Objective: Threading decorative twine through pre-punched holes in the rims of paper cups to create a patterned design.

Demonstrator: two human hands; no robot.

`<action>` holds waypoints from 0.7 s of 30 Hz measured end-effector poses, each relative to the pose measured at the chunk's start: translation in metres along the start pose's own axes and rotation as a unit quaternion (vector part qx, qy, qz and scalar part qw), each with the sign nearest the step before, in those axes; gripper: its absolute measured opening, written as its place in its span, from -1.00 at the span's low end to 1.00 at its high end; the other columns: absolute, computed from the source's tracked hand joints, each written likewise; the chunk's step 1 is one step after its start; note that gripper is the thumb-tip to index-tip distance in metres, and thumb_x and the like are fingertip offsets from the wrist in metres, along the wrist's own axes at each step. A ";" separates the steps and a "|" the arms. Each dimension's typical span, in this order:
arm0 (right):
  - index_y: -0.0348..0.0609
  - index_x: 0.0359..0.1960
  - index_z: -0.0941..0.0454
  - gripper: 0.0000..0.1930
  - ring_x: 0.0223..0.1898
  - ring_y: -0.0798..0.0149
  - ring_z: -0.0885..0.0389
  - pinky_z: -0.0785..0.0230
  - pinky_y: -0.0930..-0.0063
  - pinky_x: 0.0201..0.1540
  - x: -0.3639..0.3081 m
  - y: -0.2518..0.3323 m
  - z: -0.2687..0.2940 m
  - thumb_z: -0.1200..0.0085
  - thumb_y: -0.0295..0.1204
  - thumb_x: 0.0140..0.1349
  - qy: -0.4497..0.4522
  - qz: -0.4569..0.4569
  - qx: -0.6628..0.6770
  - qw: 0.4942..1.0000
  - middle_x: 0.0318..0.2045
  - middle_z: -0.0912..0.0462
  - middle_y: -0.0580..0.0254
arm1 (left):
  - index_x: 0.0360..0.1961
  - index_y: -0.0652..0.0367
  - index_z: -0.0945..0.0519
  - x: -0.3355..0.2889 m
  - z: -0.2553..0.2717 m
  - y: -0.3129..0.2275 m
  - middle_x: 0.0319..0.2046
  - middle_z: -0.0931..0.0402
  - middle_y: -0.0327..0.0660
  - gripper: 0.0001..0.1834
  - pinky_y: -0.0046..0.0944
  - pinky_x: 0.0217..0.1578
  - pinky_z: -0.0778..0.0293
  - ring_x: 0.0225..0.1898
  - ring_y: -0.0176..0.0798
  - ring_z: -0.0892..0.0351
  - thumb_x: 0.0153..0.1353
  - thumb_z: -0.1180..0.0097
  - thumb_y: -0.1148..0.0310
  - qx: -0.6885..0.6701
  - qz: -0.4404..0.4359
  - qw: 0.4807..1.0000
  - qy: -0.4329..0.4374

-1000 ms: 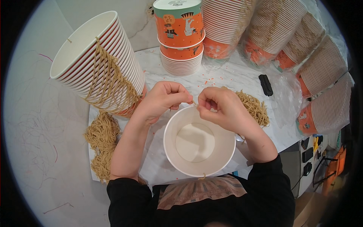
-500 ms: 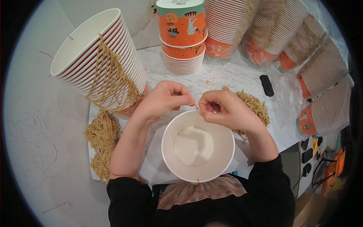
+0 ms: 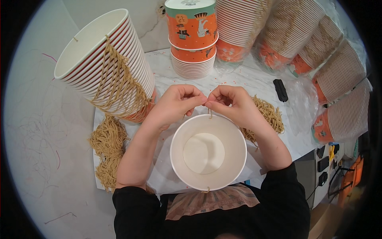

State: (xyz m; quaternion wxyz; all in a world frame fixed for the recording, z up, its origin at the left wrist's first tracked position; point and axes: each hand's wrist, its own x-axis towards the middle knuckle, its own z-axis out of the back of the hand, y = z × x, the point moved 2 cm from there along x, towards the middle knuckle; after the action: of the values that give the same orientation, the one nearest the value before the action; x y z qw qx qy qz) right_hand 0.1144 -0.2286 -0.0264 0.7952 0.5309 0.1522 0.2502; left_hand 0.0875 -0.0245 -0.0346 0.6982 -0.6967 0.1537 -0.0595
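Note:
A white paper bucket [image 3: 234,157] stands upright in front of my body with its mouth up and nothing inside. Over its far rim, my left hand [image 3: 177,103] and my right hand [image 3: 232,101] meet at the fingertips, both pinched on a thin tan cord [image 3: 211,113]. A short piece of the cord dangles below the fingers at that rim; the rest is hidden by the fingers. On the near rim a second bit of tan cord [image 3: 206,190] is looped through the edge.
A tall stack of nested buckets [image 3: 131,59] with cords hanging down leans at left. Tan cord bundles lie at left [image 3: 108,151] and right [image 3: 268,115]. Orange-and-green buckets [image 3: 193,32] stand behind. Several wrapped stacks [image 3: 346,107] line the right, near a black object [image 3: 280,90].
My right hand has moved away from me and its fingertips have come against my left ones. The cord end now hangs below the fingers. My left hand has barely moved.

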 end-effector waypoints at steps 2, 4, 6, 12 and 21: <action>-0.24 -0.28 -0.63 -0.87 -0.41 0.71 -0.40 -0.24 0.72 -0.39 0.003 -0.005 0.000 -0.29 -0.44 0.34 0.005 -0.010 0.010 1.000 -0.43 -0.57 0.57 | -0.19 0.22 -0.67 0.002 0.002 0.001 -0.41 -0.57 -0.43 -0.84 -0.52 -0.43 -0.33 -0.46 -0.59 -0.42 0.38 -0.26 0.33 0.003 0.007 1.000 0.008; -0.27 -0.33 -0.64 -0.82 -0.52 0.68 -0.37 -0.22 0.67 -0.48 0.005 -0.006 -0.001 -0.31 -0.39 0.30 -0.006 0.027 0.038 0.999 -0.54 -0.55 0.57 | -0.15 0.22 -0.66 0.000 0.003 0.000 -0.38 -0.58 -0.42 -0.84 -0.53 -0.42 -0.35 -0.45 -0.59 -0.43 0.38 -0.26 0.34 0.005 0.012 1.000 0.015; -0.26 -0.33 -0.64 -0.83 -0.50 0.69 -0.38 -0.22 0.69 -0.47 0.007 -0.009 -0.002 -0.30 -0.40 0.31 0.006 0.029 0.062 0.998 -0.52 -0.56 0.57 | -0.07 0.22 -0.63 0.000 0.002 0.000 -0.34 -0.61 -0.41 -0.80 -0.54 -0.39 -0.41 -0.42 -0.59 -0.48 0.36 -0.28 0.37 -0.012 -0.003 1.000 -0.005; -0.23 -0.31 -0.64 -0.89 -0.42 0.70 -0.41 -0.25 0.72 -0.39 0.013 -0.017 -0.004 -0.26 -0.44 0.32 0.055 0.006 0.128 0.990 -0.43 -0.59 0.54 | 0.00 0.15 -0.56 0.003 0.004 0.005 -0.30 -0.60 -0.41 -0.73 -0.52 -0.38 -0.47 -0.36 -0.59 -0.52 0.32 -0.31 0.41 0.010 0.008 1.000 -0.021; -0.18 -0.34 -0.66 -0.92 -0.41 0.62 -0.48 -0.30 0.67 -0.34 0.018 -0.023 -0.004 -0.22 -0.44 0.26 0.109 -0.055 0.192 0.974 -0.45 -0.61 0.48 | -0.08 0.23 -0.49 -0.002 0.019 0.003 -0.31 -0.59 -0.26 -0.71 -0.39 -0.31 -0.52 -0.34 -0.45 -0.56 0.21 -0.31 0.55 0.099 -0.033 0.990 -0.097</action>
State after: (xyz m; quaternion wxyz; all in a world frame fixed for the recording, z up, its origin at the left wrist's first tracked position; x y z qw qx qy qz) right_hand 0.1329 -0.2221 -0.0487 0.6698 0.6337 0.3124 0.2285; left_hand 0.0910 -0.0062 -0.0376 0.7730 -0.6313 0.0551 -0.0298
